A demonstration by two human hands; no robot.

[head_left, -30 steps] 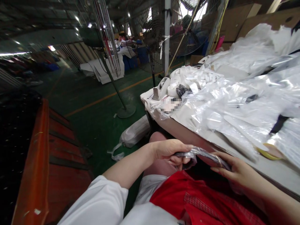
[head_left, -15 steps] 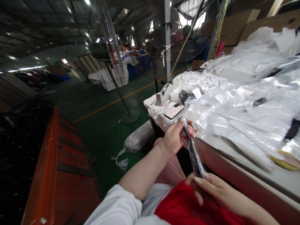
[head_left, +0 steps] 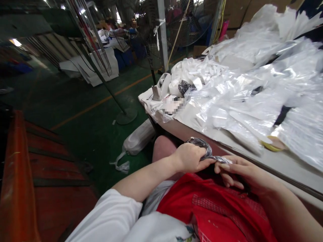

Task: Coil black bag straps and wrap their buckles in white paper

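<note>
A dark strip in clear plastic wrap (head_left: 207,148) is bent into a loop in front of my body, just off the table's near edge. My left hand (head_left: 193,157) is closed around the lower part of the loop. My right hand (head_left: 233,169) pinches the twisted plastic end between thumb and fingers, a little to the right of the left hand. Below both hands lies a red apron (head_left: 214,198) on my lap. What the strip is inside its wrap cannot be made out.
The table (head_left: 186,119) carries clear plastic bags (head_left: 242,97), white straps (head_left: 196,72), a roll of yellow tape (head_left: 272,144) and a blurred-out flat item. An orange cart (head_left: 58,201) stands left. A white bundle (head_left: 138,137) and a fan stand base (head_left: 127,116) are on the green floor.
The wrapped strip was stretched straight between my hands and is now curled into a loop. My hands have come closer together, and the view has shifted right and downward.
</note>
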